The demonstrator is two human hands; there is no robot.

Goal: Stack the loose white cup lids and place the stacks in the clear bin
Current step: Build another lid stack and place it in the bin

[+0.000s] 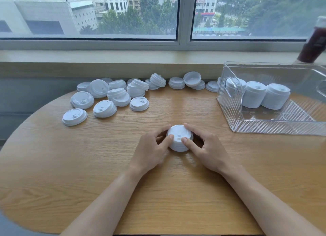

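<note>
A short stack of white lids (179,138) sits on the wooden tabletop (158,191) near the person, in the middle of the view, and both hands are on it. The left hand (150,150) has its grip around the stack's left side, fingers curled against the rim and the thumb lying on the top lid. The right hand (207,150) grasps the right side the same way, index finger curved around the far edge and thumb pressing on the top beside the small sip tab. Farther back and to the left, the loose white cup lids (112,96) lie scattered across the tabletop up to the wall under the window sill (105,56), some flat, some tilted on each other, some already nested in small piles, and one turned hollow side up. At the right stands the clear bin (261,128), a ribbed transparent box, well apart from the hands. Inside it three tall stacks (255,96) of lids stand upright side by side along the far wall. A dark bottle (312,43) stands on the sill behind the bin.
</note>
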